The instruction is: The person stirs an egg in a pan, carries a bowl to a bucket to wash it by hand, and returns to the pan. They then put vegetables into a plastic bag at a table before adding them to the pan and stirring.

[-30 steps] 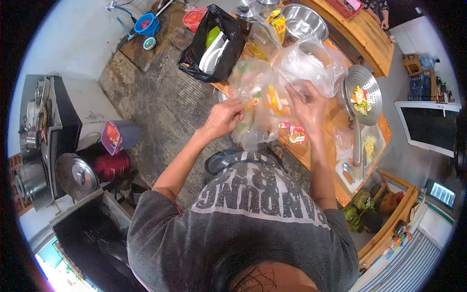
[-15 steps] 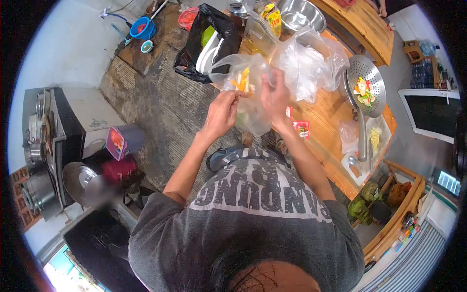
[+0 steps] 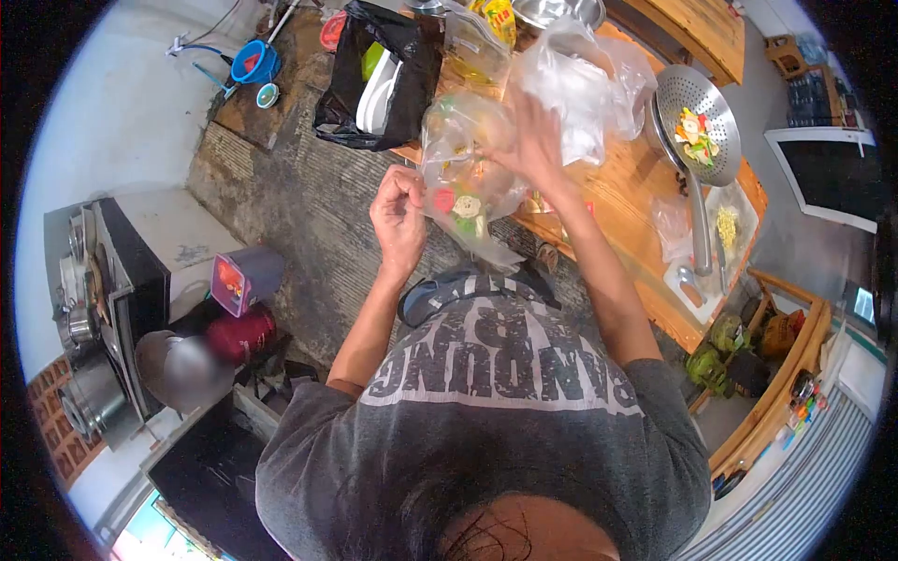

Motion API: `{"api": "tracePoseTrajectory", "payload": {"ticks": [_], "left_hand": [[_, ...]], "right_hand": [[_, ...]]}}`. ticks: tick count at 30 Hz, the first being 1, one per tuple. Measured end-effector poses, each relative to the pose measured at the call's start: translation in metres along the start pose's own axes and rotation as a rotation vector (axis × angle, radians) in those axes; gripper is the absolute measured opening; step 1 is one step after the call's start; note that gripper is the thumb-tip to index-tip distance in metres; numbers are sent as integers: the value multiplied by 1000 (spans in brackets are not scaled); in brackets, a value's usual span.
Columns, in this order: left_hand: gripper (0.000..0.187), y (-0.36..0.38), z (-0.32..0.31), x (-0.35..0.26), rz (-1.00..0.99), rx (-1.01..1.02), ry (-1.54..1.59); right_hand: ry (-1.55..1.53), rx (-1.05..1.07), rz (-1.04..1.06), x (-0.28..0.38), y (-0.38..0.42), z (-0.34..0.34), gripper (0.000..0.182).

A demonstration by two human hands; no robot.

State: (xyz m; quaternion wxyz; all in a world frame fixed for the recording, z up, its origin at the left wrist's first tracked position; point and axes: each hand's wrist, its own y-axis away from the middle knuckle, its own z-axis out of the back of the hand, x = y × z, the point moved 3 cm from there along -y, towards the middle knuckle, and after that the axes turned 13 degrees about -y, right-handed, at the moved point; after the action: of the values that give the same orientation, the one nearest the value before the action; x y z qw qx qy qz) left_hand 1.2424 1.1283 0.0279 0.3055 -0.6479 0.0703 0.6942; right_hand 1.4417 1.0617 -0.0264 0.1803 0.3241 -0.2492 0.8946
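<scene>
A clear plastic bag [image 3: 440, 173] hangs in front of me at the table's left edge, spread wide. Red, green and pale pieces [image 3: 465, 210] show through its lower part; I cannot make out exactly what they are. My left hand [image 3: 399, 215] is closed, pinching the bag's left side. On the other side, my right hand [image 3: 538, 145] has its fingers spread, the thumb reaching to the bag's upper right part. Right of that hand, a bunched clear plastic bag [image 3: 585, 93] lies on the wooden table [image 3: 622, 220].
A perforated metal strainer [image 3: 725, 103] with cut vegetables stands at the table's right. Near it lies a white cutting board [image 3: 687, 297] with chopped pale pieces and a knife. A black plastic bag [image 3: 341, 107] holds white containers. A metal bowl [image 3: 589, 11] sits behind.
The bag has been spread wider, and the orange pieces near its top no longer show there. My left hand has moved left; the right hand's fingers have spread apart.
</scene>
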Motion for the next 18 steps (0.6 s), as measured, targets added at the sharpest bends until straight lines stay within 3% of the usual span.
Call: {"api": "tracePoseTrajectory", "payload": {"ticks": [2,5,7,10,11,13,14,15,18], "left_hand": [[15,-3,-7,-1,3,16,-47],[11,-4,-32,-2,-49,71,-84],[12,-3,-49,-15,-66,123,-243],[12,7,-77,-16,-106,271,-253],[11,10,-85,-20,-212,300,-245],[11,20,-103,-40,-236,317,-218],[11,26,-114,-51,-254,322,-207],[9,32,-123,-61,-334,177,-237],[19,61,-130,-101,-288,497,-235]], "right_hand": [[-99,-155,66,22,-9,36,74],[-99,-59,-69,56,10,80,59],[-368,125,-78,70,45,99,35],[-515,250,-432,75,102,110,21],[-518,219,-480,75,115,116,18],[-499,145,-575,79,139,130,12],[-582,7,-576,82,156,134,7],[-658,-75,-606,81,175,137,7],[-863,-347,-656,85,230,155,4]]}}
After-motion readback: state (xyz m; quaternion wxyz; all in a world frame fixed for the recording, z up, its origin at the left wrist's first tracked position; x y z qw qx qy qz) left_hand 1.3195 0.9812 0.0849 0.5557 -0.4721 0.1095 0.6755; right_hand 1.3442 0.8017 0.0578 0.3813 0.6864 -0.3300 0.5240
